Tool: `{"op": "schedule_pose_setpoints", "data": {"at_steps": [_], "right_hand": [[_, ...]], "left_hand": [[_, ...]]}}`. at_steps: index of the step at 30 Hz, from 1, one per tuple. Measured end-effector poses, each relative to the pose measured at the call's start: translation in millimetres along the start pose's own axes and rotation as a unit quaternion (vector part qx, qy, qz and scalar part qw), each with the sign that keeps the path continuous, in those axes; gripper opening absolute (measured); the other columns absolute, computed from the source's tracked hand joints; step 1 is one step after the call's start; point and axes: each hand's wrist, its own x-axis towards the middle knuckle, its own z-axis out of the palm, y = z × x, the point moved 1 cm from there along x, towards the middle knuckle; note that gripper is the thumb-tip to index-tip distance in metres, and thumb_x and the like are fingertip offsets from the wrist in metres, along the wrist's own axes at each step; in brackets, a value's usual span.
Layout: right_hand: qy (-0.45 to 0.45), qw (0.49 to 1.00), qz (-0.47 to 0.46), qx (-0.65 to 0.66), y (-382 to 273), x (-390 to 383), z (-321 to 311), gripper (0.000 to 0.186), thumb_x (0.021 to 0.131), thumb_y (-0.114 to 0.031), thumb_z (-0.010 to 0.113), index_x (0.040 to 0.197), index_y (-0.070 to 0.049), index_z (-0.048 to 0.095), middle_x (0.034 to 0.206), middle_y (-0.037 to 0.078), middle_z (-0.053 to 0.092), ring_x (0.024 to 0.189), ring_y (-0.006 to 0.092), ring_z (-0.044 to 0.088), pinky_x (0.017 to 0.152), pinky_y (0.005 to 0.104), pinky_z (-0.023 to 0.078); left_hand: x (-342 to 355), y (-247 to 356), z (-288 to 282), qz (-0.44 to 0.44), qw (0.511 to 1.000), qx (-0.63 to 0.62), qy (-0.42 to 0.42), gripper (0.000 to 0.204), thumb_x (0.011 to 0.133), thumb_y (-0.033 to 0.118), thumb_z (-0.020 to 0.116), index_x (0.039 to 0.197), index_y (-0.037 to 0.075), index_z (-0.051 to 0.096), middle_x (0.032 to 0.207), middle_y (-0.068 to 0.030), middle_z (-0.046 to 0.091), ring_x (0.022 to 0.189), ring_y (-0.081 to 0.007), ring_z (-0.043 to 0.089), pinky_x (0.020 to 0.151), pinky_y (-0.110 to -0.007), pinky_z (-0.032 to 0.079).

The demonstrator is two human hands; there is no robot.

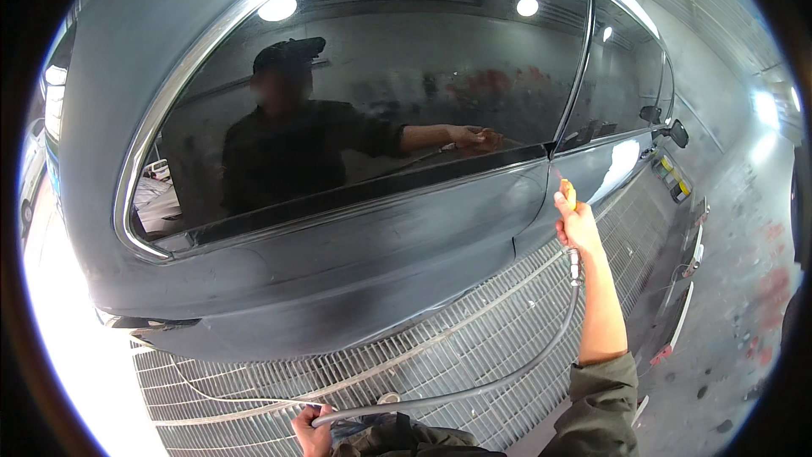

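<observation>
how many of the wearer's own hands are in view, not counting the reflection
2: the left hand at the bottom, around the gray hose, and the right hand holding a yellow tool near the car.

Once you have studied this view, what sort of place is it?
Probably a vehicle paint booth: a matte-grey car stands beside metal floor grating, and red paint-like smudges mark the grey wall.

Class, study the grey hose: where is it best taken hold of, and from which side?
Probably mid-length on the grey hose, from above: that bare, round stretch runs in a smooth curve over the floor grating, its upper side exposed, away from the metal connector.
</observation>
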Motion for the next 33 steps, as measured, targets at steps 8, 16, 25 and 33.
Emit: {"op": "schedule_pose_setpoints", "data": {"at_steps": [8,16,25,33], "right_hand": [[-0.041,0.989,0.032,0.141,7,31,-8,0.053,0.102,-0.05,0.064,0.111,0.002,0.06,0.06,0.003,0.052,0.04,0.0119,0.047,0.039,0.029,0.036],[-0.098,0.993,-0.029,0.064,-21,-31,17,0.049,0.103,-0.048,0.063,0.102,0.001,0.06,0.056,0.001,0.052,0.041,0.0098,0.048,0.04,0.0268,0.036],[-0.187,0.974,-0.114,-0.051,-90,-156,81,0.047,0.099,-0.046,0.068,0.092,0.0,0.065,0.059,0.001,0.058,0.052,0.0099,0.058,0.051,0.0279,0.045],[-0.266,0.924,-0.218,-0.166,-171,-264,196,0.057,0.099,-0.052,0.064,0.105,0.004,0.067,0.072,0.017,0.069,0.071,0.0343,0.07,0.07,0.0446,0.053]], "left_hand": [[-17,0,0,0.02,0.999,0.025,-0.037,0.037,0.091,0.016,0.077,0.062,0.0,0.06,0.058,0.0028,0.052,0.06,-0.0061,0.043,0.053,-0.031,0.033],[-12,26,-22,-0.017,0.999,-0.008,-0.031,0.039,0.092,0.017,0.077,0.061,0.002,0.058,0.057,0.0047,0.05,0.06,-0.0046,0.041,0.051,-0.03,0.03],[-3,48,-73,-0.046,0.998,-0.044,-0.016,0.039,0.094,0.021,0.078,0.064,-0.001,0.064,0.058,0.0033,0.057,0.06,-0.0041,0.045,0.052,-0.029,0.035],[-4,2,-163,0.0,0.994,-0.086,0.07,0.044,0.095,0.022,0.079,0.062,0.001,0.059,0.055,0.0054,0.051,0.058,-0.0033,0.041,0.05,-0.029,0.031]]}}
